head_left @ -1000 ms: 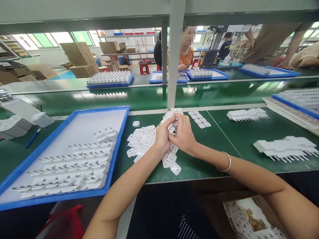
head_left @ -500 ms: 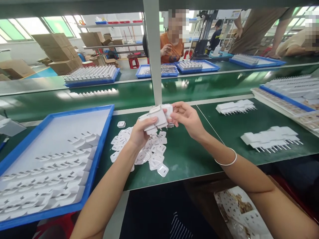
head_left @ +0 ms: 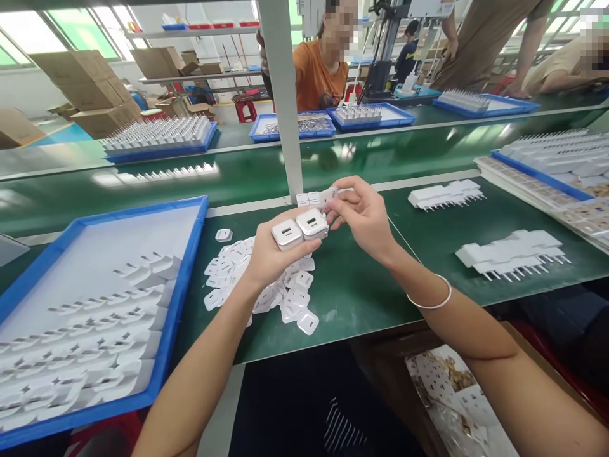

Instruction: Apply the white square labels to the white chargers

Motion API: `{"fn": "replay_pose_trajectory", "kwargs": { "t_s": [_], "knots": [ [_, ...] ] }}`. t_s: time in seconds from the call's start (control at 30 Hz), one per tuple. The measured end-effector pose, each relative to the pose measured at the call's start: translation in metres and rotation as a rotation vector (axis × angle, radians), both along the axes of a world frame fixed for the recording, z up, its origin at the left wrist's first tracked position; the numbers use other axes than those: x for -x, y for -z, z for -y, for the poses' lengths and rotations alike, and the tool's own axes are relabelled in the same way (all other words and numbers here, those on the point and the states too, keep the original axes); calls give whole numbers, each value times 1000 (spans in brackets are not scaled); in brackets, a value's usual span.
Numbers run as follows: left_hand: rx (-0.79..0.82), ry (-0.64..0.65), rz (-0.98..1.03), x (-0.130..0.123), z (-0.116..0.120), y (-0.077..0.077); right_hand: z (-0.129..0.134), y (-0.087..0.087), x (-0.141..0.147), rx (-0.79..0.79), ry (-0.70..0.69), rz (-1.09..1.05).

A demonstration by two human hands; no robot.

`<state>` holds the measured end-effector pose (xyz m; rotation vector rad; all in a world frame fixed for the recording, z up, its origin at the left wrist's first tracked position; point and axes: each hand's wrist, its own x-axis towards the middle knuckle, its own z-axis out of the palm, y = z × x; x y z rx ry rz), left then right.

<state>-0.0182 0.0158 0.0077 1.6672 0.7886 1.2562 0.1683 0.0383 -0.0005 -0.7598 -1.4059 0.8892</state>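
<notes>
My left hand (head_left: 269, 257) is wrapped round white charger plugs (head_left: 287, 235), with two slotted end faces turned up toward me. Beyond them, smaller white faces (head_left: 308, 199) show in the same cluster. Thumb and fingers of my right hand (head_left: 364, 219) pinch a small white piece (head_left: 329, 197) at the far side of the chargers; the fingers partly hide it. Beneath my left hand lies a loose pile of flat white square covers (head_left: 297, 298) with small slots. A lone cover (head_left: 223, 235) sits behind the pile.
At left, a blue-rimmed tray (head_left: 177, 311) holds rows of white charger housings with pins up. Two rows of pronged chargers (head_left: 516, 251) lie at right, near another loaded tray (head_left: 547, 174). A post (head_left: 280, 95) stands ahead; a co-worker in orange (head_left: 321, 76) is beyond it.
My left hand has turned over, so the chargers' slotted faces now point up toward me. My right hand has shifted slightly up and still pinches at the chargers' far side.
</notes>
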Motion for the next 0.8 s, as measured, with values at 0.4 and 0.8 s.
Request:
{"fn": "replay_pose_trajectory", "kwargs": {
  "t_s": [0.4,0.8],
  "knots": [
    [-325,-69,-190,4,-3,-6,21,-32,-26,-99,-234,200],
    [-237,71,-226,7,-4,-5,22,-29,-21,-91,-349,248]
  ]
}}
